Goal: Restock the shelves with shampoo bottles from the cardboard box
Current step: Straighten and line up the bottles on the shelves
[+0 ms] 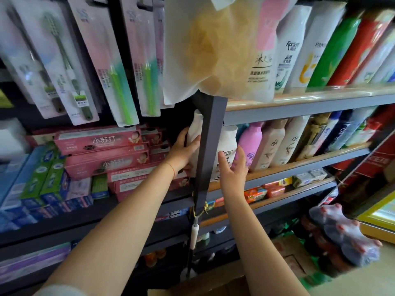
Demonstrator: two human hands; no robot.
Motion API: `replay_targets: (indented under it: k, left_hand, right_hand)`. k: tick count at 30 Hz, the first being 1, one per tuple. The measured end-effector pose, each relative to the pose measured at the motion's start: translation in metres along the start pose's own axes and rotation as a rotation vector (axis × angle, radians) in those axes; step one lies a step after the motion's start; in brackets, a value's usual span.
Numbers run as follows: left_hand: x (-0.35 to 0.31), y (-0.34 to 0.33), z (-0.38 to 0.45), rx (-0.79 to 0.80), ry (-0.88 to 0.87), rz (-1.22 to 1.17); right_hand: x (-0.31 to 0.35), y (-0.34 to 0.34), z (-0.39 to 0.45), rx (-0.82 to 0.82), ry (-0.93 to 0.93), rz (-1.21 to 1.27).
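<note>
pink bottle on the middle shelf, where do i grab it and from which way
Probably round its lower body, coming straight in from the front. The pink bottle stands upright, packed between a white bottle and a beige bottle, so its sides are blocked; only its front face is open. The right hand already touches its lower front.

My arms are bare from the elbows down to both hands. A thin red string [171,167] circles my left wrist, just below the left hand [181,152]. My right hand [233,171] and its wrist carry nothing. At the frame's bottom left, a pale grey sleeve [59,290] edge covers my upper left arm.
</note>
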State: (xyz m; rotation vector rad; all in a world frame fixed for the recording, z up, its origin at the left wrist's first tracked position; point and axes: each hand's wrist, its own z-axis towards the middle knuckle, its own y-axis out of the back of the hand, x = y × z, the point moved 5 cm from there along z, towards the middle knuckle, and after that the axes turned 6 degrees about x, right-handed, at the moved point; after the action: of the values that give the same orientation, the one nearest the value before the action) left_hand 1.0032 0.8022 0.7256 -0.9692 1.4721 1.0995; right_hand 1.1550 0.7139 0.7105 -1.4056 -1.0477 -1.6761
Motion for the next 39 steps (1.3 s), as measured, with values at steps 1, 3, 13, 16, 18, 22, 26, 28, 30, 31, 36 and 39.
replay_targets:
  k: [1,3,13,16,18,22,26,28,30,31,36,39]
  left_hand:
    - [0.000,0.000,-0.001,0.012,0.020,-0.010]
    - [0.000,-0.002,0.000,0.032,0.039,0.000]
    - [0.005,0.004,0.010,0.144,0.120,-0.055]
    - [0.004,0.004,0.013,0.186,0.151,-0.110]
    - [0.004,0.004,0.015,0.203,0.150,-0.126]
    - [0.008,0.001,0.019,0.231,0.144,-0.152]
    - [0.009,-0.004,0.020,0.270,0.162,-0.145]
    - [0.009,-0.007,0.022,0.292,0.168,-0.139]
    - [0.010,-0.009,0.024,0.296,0.188,-0.157]
    - [0.012,-0.010,0.025,0.298,0.200,-0.172]
    - [0.013,-0.015,0.026,0.298,0.203,-0.199]
    - [0.012,-0.019,0.026,0.284,0.191,-0.198]
  right_hand:
    - [0.001,-0.001,0.001,-0.006,-0.002,0.009]
    - [0.000,-0.001,0.003,-0.016,-0.019,0.027]
    - [-0.004,-0.003,0.009,-0.026,-0.058,-0.001]
    - [-0.003,-0.004,0.010,-0.029,-0.047,0.004]
    - [-0.004,-0.006,0.010,-0.017,-0.058,0.002]
    - [-0.004,-0.008,0.008,-0.013,-0.085,0.035]
    - [-0.006,-0.011,0.006,-0.001,-0.128,0.067]
    - [-0.007,-0.011,0.007,0.005,-0.145,0.079]
    - [-0.007,-0.010,0.008,-0.001,-0.159,0.090]
    - [-0.008,-0.010,0.008,-0.003,-0.166,0.092]
    - [-0.010,-0.011,0.008,-0.006,-0.179,0.107]
    - [-0.013,-0.009,0.011,-0.015,-0.177,0.115]
